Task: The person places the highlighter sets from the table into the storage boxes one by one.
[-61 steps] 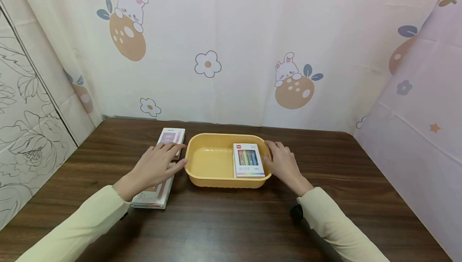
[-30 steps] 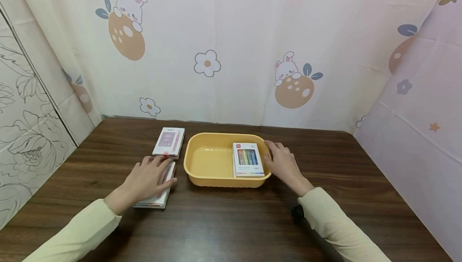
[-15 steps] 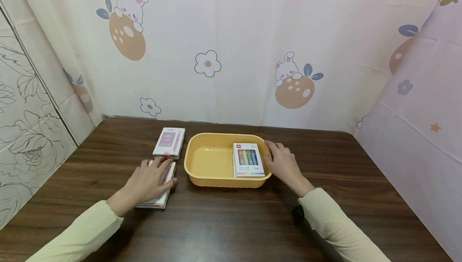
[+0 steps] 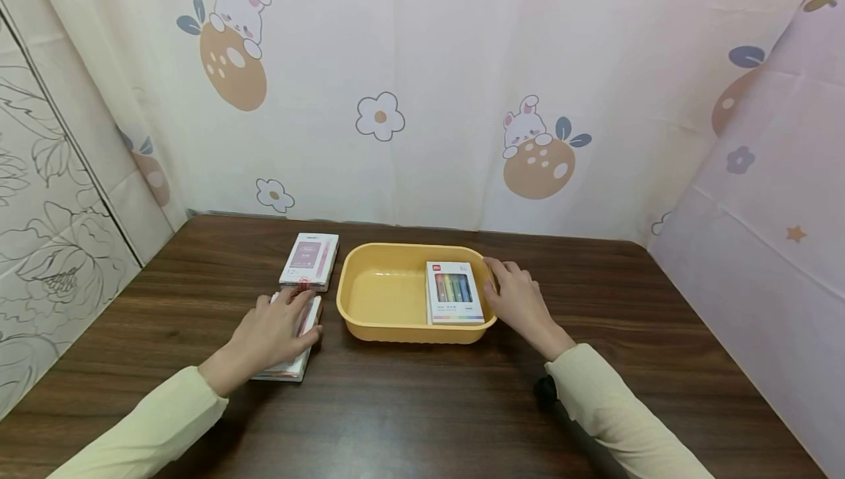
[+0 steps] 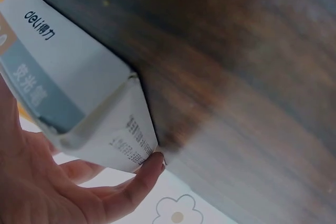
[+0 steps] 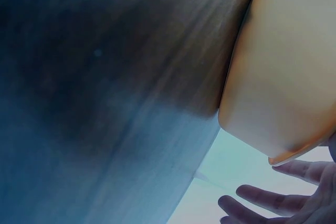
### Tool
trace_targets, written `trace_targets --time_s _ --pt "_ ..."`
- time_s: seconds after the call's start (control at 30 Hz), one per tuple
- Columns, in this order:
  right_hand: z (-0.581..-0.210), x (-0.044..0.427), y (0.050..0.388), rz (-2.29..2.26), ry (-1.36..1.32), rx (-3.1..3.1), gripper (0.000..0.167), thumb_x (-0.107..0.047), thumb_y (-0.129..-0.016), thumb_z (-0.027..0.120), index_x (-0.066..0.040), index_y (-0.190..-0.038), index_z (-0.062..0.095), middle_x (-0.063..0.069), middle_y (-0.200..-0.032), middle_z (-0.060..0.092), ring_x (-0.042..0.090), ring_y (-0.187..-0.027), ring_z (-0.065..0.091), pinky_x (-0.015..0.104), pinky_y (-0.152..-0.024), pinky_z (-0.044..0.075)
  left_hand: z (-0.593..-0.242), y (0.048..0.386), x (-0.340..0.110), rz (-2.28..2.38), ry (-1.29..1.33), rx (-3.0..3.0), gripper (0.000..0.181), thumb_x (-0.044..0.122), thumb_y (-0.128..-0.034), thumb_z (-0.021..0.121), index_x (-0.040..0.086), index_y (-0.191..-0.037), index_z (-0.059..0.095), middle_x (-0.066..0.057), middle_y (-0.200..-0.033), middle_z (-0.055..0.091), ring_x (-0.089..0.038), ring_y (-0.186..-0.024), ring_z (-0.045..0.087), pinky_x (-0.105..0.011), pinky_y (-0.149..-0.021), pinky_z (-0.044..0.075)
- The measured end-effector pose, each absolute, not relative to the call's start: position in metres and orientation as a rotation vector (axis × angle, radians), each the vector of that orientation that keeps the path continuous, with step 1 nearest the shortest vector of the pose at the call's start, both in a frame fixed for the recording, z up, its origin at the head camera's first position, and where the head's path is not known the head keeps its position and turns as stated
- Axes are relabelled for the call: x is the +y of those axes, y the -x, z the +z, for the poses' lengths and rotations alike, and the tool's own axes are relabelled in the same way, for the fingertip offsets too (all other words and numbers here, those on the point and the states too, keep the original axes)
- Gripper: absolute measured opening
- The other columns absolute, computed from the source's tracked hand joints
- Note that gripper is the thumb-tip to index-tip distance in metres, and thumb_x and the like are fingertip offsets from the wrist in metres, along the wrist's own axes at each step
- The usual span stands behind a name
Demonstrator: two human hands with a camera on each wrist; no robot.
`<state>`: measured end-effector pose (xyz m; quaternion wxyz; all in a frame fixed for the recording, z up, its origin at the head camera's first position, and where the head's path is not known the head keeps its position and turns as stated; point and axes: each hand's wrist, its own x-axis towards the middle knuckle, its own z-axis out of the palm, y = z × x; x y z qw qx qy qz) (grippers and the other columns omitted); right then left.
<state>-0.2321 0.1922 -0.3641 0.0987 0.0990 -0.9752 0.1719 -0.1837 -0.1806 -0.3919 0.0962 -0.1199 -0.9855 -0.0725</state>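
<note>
Rabbit-printed cloth (image 4: 436,171) hangs across the background. Near left, the left hand (image 4: 264,336) grips the near carton (image 5: 73,61), probably light, stiff and slick (crushable corners), best held across its long sides; the far carton (image 4: 309,259) lies beyond. Relaxed fingers of the right hand (image 4: 521,303) touch the right rim of a yellow tray (image 4: 383,299) on the smooth-looking wooden table (image 4: 422,420).

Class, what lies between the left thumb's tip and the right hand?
In the head view: bare table beside the left thumb, then the yellow tray with a white box inside, reaching the right hand.
</note>
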Motion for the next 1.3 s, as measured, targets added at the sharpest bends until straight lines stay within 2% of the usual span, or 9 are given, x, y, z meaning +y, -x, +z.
trace_targets --time_s 0.2,0.57,0.9,1.1,1.3 --pt "-0.3638 0.1925 0.2319 0.498 -0.297 -2.884 0.044 -0.021 -0.090 0.048 -0.009 -0.133 0.046 0.026 -0.123 0.050 0.046 -0.103 0.051 0.060 -0.085 0.038 -0.3906 0.1839 -0.1796 -0.226 0.333 -2.941 0.062 0.045 -0.0761 0.062 0.011 -0.127 0.051 -0.017 -0.117 0.054 -0.043 -0.081 0.051 -0.047 -0.048 0.044" --pt "-0.3647 0.1922 0.2322 0.494 -0.306 -2.883 0.044 -0.021 -0.090 0.049 -0.009 -0.133 0.045 0.025 -0.124 0.050 0.046 -0.103 0.051 0.060 -0.084 0.038 -0.3896 0.1876 -0.1795 -0.256 0.325 -2.932 0.059 0.041 -0.0703 0.065 0.010 -0.120 0.055 -0.017 -0.111 0.056 -0.043 -0.076 0.053 -0.048 -0.048 0.044" --pt "-0.3640 0.1929 0.2323 0.466 -0.317 -2.868 0.044 -0.021 -0.090 0.049 -0.008 -0.132 0.046 0.026 -0.122 0.051 0.046 -0.100 0.052 0.059 -0.081 0.040 -0.3873 0.1899 -0.1793 -0.310 0.312 -2.960 0.059 0.039 -0.0693 0.067 0.008 -0.118 0.055 -0.019 -0.112 0.056 -0.043 -0.076 0.053 -0.050 -0.056 0.046" --pt "-0.3646 0.1926 0.2327 0.467 -0.314 -2.872 0.044 -0.021 -0.090 0.049 -0.009 -0.133 0.046 0.025 -0.122 0.051 0.046 -0.102 0.052 0.059 -0.082 0.040 -0.3865 0.1904 -0.1799 -0.324 0.348 -2.938 0.058 0.037 -0.0687 0.068 0.006 -0.116 0.056 -0.021 -0.107 0.058 -0.044 -0.077 0.054 -0.052 -0.062 0.047" --pt "-0.3652 0.1926 0.2328 0.476 -0.316 -2.865 0.044 -0.022 -0.090 0.048 -0.009 -0.132 0.047 0.025 -0.122 0.052 0.046 -0.101 0.052 0.058 -0.082 0.040 -0.3835 0.1899 -0.1794 -0.344 0.349 -2.945 0.058 0.036 -0.0694 0.069 0.005 -0.116 0.056 -0.021 -0.106 0.058 -0.043 -0.076 0.053 -0.051 -0.061 0.047"
